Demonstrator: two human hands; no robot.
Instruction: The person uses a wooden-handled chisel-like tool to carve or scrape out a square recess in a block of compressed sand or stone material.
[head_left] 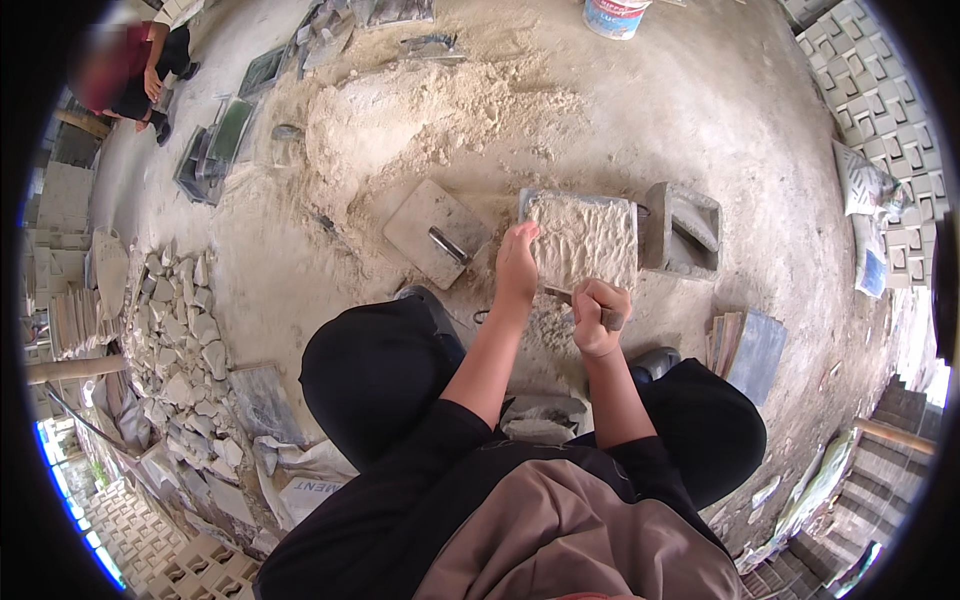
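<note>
Between my feet and the sand heap lies a square metal-edged mould [636, 222], filled with a pale, sandy mix [585, 240] whose surface is ridged and uneven. My left hand [517, 262] rests along the mould's left edge, fingers stretched out, holding nothing. My right hand [598, 308] is closed in a fist around the wooden handle [612, 320] of what looks like a trowel, at the mould's near edge. Its thin blade [556, 292] points left along that edge and is mostly hidden by the hand. Loose crumbs of mix [552, 325] lie just below.
A square plate [415, 225] with a metal handle lies left of the mould; a grey box [708, 262] stands right. Thin tiles [757, 358] lean near my right knee. Sand [400, 130] spreads ahead, rubble [180, 340] lies left, a bucket [612, 20] stands far. Another person [130, 70] sits far left.
</note>
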